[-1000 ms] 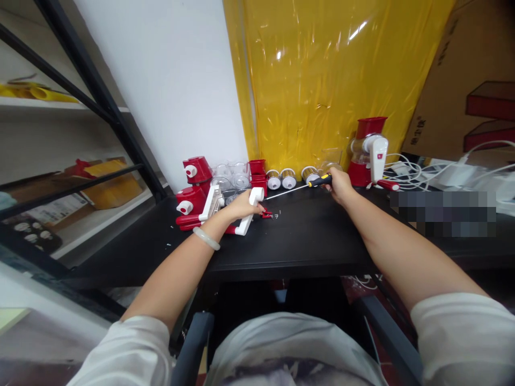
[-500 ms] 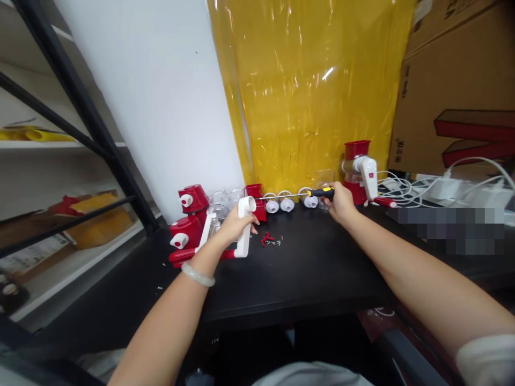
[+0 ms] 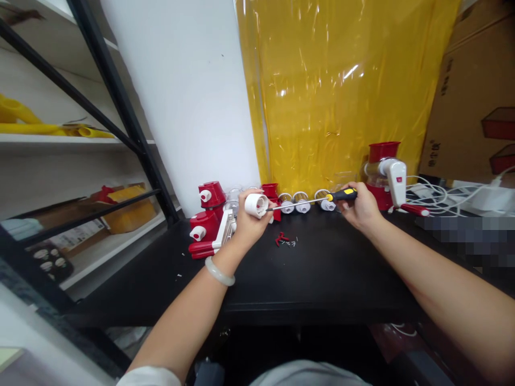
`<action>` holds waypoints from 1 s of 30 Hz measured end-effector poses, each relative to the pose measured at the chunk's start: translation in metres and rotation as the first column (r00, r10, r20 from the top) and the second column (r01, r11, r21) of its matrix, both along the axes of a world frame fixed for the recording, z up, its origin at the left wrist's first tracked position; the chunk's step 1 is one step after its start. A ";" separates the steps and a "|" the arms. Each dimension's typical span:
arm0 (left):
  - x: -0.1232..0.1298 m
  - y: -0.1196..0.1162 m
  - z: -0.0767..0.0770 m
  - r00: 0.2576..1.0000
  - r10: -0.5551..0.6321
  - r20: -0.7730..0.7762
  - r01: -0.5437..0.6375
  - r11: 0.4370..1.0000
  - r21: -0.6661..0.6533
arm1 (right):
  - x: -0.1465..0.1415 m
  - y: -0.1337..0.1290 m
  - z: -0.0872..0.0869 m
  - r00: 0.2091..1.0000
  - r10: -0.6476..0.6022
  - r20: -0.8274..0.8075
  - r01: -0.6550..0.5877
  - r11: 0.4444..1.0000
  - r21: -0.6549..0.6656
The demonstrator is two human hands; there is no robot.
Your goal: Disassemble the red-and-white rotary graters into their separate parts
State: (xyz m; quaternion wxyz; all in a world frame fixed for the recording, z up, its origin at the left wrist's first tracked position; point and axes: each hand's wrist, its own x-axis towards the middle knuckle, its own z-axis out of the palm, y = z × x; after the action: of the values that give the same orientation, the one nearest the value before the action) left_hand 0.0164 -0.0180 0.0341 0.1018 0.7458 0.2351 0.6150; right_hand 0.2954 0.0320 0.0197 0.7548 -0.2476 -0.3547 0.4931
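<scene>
My left hand (image 3: 252,225) is wrapped around a white crank handle (image 3: 253,205), its round hollow end turned toward me; fingers hide the rest of it. A screwdriver (image 3: 341,195) with a black and yellow grip lies in my right hand (image 3: 364,208), its long shaft pointing left. The tip reaches the hollow end's right rim; whether it touches a screw I cannot make out. Below, small red pieces (image 3: 280,239) and several screws (image 3: 293,244) lie on the black table (image 3: 317,279). More white handles with red grips (image 3: 201,249) lie beside my left wrist.
Red grater bases (image 3: 204,225) are stacked at the left. Grating drums with white ends (image 3: 301,203) line the back by the yellow curtain (image 3: 346,107). An assembled rotary grater (image 3: 384,177) stands right, near white cables (image 3: 454,195). A black shelf frame (image 3: 120,102) rises at left.
My left hand has turned the crank handle so its hollow end faces me. The screwdriver tip has stayed near that end. The whole view has shifted, with the scene lying farther right.
</scene>
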 end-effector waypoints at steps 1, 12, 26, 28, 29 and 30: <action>0.000 0.002 -0.002 1.000 0.009 0.000 -0.009 0.996 0.086 | -0.001 0.000 0.000 1.000 0.006 -0.002 -0.006 1.000 0.014; -0.001 0.016 -0.006 0.991 0.046 0.129 -0.096 0.902 0.421 | -0.010 -0.005 0.003 1.000 0.007 -0.003 -0.006 0.996 0.092; -0.005 0.024 -0.014 0.983 0.118 0.140 -0.167 0.894 0.416 | -0.009 -0.005 0.005 0.995 -0.086 0.055 0.080 0.992 0.099; -0.006 0.025 -0.014 0.985 0.119 0.128 -0.164 0.884 0.437 | -0.009 -0.006 0.006 0.994 -0.098 0.050 0.092 0.990 0.110; -0.007 0.026 -0.014 0.986 0.117 0.122 -0.160 0.880 0.447 | -0.010 -0.006 0.006 0.993 -0.103 0.048 0.098 0.989 0.111; -0.009 0.028 -0.014 0.987 0.115 0.116 -0.156 0.878 0.454 | -0.010 -0.007 0.007 0.993 -0.110 0.047 0.104 0.988 0.112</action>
State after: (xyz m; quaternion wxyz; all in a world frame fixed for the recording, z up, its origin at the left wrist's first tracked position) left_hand 0.0077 0.0096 0.0196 -0.1115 0.7033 0.1294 0.6900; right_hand 0.2856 0.0251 0.0268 0.7829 -0.2375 -0.3873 0.4251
